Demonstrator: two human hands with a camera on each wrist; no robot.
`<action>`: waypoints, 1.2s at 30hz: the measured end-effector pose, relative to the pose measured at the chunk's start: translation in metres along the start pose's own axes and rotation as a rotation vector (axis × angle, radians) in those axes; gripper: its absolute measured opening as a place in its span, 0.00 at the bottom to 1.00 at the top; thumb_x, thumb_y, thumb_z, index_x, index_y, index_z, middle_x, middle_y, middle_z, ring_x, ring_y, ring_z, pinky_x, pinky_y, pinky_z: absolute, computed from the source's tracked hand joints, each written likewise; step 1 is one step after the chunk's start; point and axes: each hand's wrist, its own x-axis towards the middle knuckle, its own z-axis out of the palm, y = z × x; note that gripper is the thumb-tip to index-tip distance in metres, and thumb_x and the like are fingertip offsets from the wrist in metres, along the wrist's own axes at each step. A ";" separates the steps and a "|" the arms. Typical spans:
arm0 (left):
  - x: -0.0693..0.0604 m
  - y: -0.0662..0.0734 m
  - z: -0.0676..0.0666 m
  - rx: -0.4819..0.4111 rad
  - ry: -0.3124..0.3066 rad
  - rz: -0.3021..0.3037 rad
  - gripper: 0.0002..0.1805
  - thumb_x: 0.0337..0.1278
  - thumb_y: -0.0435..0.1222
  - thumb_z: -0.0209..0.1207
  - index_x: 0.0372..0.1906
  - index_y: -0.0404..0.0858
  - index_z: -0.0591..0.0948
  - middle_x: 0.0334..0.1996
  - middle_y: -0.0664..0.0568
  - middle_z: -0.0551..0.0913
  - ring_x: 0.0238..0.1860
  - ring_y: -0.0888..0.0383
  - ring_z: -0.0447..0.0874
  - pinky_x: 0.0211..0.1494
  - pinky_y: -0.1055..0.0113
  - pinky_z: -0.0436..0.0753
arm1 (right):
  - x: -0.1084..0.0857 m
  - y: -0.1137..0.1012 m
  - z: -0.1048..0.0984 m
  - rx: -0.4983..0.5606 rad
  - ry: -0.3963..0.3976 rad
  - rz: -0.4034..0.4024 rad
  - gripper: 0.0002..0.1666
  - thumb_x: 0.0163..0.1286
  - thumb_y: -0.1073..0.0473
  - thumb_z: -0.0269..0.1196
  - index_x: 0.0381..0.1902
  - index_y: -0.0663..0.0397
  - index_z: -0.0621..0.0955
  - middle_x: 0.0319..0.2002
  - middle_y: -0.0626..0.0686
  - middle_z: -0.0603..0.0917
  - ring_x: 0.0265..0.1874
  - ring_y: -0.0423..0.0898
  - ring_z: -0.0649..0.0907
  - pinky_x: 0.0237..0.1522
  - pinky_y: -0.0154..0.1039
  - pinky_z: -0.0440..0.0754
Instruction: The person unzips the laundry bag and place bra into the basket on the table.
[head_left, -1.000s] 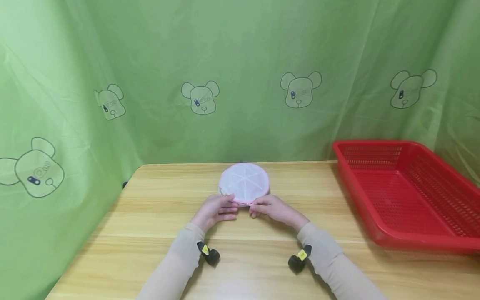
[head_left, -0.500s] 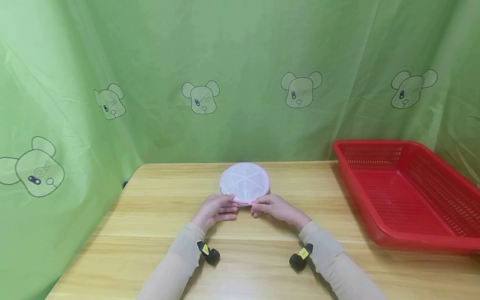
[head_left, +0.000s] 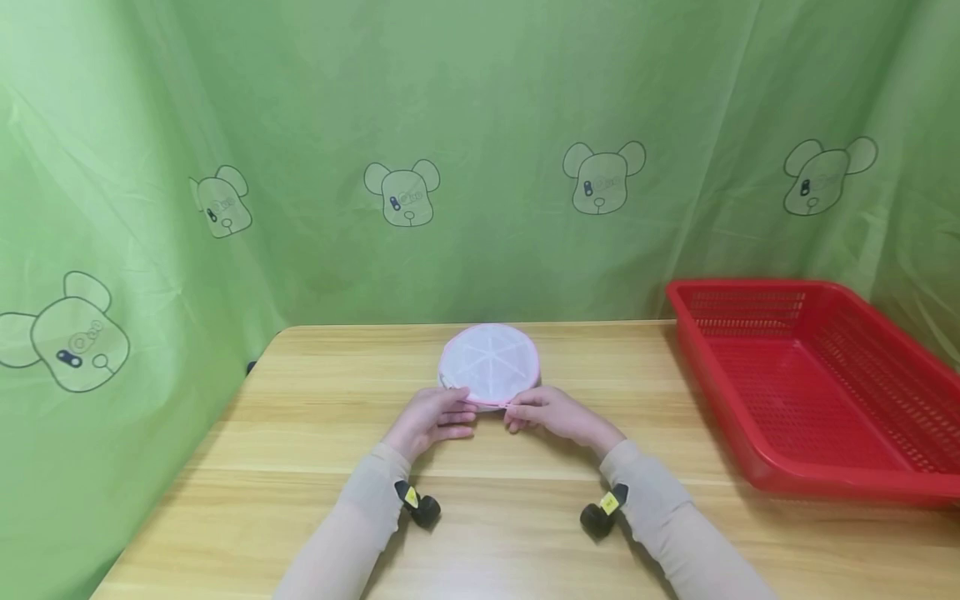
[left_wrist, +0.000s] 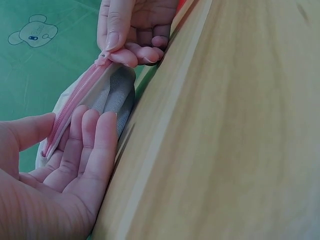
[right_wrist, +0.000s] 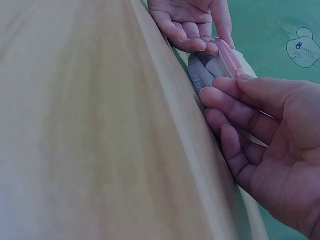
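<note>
A round white zip pouch (head_left: 489,360) with a spoke pattern on top lies flat near the table's far edge. Its pink zipper (left_wrist: 75,100) runs along the near rim, above a grey fabric side (left_wrist: 120,92). My left hand (head_left: 435,417) holds the near-left rim, thumb on the zipper and fingers against the side. At the near-right rim, my right hand (head_left: 553,415) pinches the zipper pull (left_wrist: 103,58) between thumb and index finger. The zipper teeth between the two hands look closed in the left wrist view. My fingers hide part of the rim.
A red plastic basket (head_left: 731,425) with perforated walls stands at the right of the wooden table (head_left: 345,500). Green curtains (head_left: 495,258) printed with bear heads hang behind and at both sides. A small black camera (head_left: 597,521) sits on each wrist.
My right hand has slid slightly to the right along the pouch's rim with the zipper pull. The left hand and the pouch stay nearly in place.
</note>
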 end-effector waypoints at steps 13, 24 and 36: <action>0.000 0.000 -0.001 -0.014 0.001 -0.002 0.14 0.64 0.39 0.59 0.46 0.32 0.77 0.31 0.48 0.85 0.36 0.55 0.86 0.50 0.54 0.89 | 0.001 0.006 -0.005 0.023 0.005 -0.003 0.17 0.73 0.56 0.56 0.41 0.67 0.83 0.33 0.56 0.87 0.31 0.40 0.82 0.33 0.31 0.82; 0.000 -0.001 -0.002 -0.014 -0.008 -0.001 0.16 0.63 0.39 0.60 0.48 0.31 0.76 0.31 0.48 0.85 0.36 0.55 0.86 0.52 0.53 0.88 | -0.001 0.006 -0.009 0.035 -0.020 0.005 0.18 0.74 0.57 0.55 0.43 0.68 0.83 0.35 0.59 0.87 0.30 0.42 0.80 0.33 0.30 0.81; 0.000 -0.001 -0.002 -0.019 -0.007 0.000 0.15 0.63 0.39 0.60 0.47 0.31 0.77 0.31 0.48 0.85 0.36 0.55 0.86 0.51 0.54 0.88 | -0.002 0.007 -0.013 0.025 -0.022 0.025 0.18 0.74 0.55 0.55 0.42 0.65 0.83 0.35 0.56 0.86 0.29 0.42 0.79 0.30 0.30 0.80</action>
